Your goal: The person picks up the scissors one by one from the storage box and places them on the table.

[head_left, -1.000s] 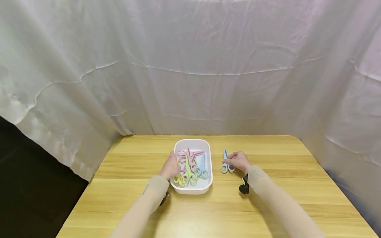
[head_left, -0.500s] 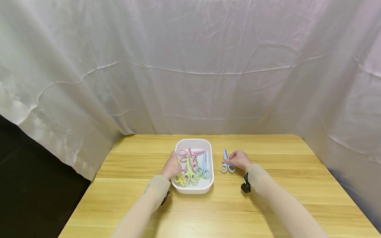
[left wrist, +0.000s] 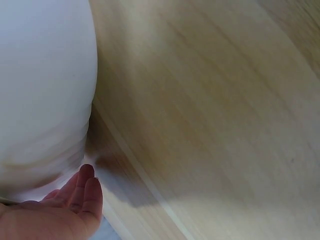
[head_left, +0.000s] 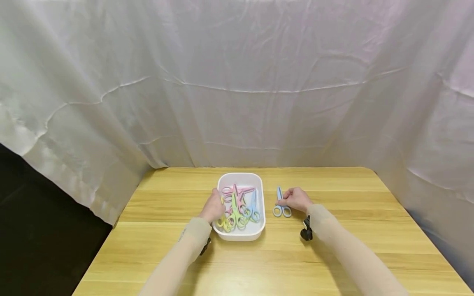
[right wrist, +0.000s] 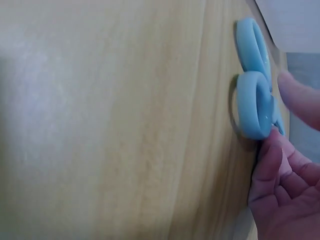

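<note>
left hand [head_left: 213, 206]: gripping white tray [head_left: 238, 237]; right hand [head_left: 298, 200]: pinching blue scissors [head_left: 279, 192], nudged slightly nearer the front edge of the worktop [head_left: 255, 267], seemingly unlifted.

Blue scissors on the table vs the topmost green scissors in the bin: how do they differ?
Place: the blue scissors lie on the table; the green scissors are in the white bin.
Contact: the right hand touches the blue scissors; no hand is seen touching the green scissors.
Shared: two ring handles toward the person, blades pointing away.
</note>
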A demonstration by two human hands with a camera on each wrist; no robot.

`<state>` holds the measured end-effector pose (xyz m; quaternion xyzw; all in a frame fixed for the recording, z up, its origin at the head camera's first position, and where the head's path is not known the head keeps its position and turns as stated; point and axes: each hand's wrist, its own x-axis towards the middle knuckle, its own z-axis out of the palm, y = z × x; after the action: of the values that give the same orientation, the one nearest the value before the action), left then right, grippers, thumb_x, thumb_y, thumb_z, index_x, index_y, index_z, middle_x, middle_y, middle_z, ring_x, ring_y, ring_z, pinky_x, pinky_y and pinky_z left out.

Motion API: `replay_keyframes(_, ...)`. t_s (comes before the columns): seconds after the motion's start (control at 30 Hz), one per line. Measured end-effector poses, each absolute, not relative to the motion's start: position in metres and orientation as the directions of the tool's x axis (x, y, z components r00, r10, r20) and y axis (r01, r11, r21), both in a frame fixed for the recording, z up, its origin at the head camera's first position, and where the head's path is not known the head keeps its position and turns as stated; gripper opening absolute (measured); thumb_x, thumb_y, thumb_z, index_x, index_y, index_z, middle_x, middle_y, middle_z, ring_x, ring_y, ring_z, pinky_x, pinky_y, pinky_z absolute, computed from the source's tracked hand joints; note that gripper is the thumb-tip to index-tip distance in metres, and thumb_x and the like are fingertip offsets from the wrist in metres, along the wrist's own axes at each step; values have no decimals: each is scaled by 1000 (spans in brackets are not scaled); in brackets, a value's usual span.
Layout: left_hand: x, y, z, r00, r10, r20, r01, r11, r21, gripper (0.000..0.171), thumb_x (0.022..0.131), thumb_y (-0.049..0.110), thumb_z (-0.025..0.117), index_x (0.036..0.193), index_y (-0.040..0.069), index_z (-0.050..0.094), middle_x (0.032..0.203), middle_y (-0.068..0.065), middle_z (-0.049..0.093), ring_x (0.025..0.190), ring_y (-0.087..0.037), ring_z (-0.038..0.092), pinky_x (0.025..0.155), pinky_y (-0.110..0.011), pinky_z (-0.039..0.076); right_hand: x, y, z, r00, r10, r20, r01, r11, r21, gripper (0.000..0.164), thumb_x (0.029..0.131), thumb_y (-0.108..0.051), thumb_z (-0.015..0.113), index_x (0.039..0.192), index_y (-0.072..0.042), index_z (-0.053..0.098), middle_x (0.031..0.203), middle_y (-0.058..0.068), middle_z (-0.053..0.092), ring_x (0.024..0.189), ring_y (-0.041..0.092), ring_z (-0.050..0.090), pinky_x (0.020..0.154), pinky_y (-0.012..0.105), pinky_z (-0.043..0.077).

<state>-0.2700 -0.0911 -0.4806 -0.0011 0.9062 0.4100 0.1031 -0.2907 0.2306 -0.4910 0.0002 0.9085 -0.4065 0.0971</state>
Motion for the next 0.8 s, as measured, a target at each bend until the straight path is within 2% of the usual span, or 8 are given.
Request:
replay_keyframes(0.3,-271,-91,-481,-976,80,-201,-103,646,757,81,90,-9,53,157,-5,8,133,-31,52,85,-26,61,63,-30,56,-290,235,-489,-953,-179,-243,100,573,-813,55,78,-19,86,116,7,55,88,7,59,82,19,53,75,28,47)
replay_keyframes(0.47,-272,-91,-481,-975,83,-207,-108,638,762,82,90,-9,54,157,-4,7,122,-28,56,80,-26,61,61,-31,57,-288,235,-491,-955,-181,-235,88,584,-807,55,77,-14,86,116,7,54,85,5,55,80,18,51,74,29,46)
replay_keyframes(0.8,-271,-92,-482,-978,82,-191,-91,657,748,81,89,-8,55,157,-5,9,124,-30,56,83,-26,61,64,-31,57,-291,233,-493,-962,-157,-223,90,591,-802,50,79,-12,84,114,7,55,86,5,53,81,19,49,72,28,45)
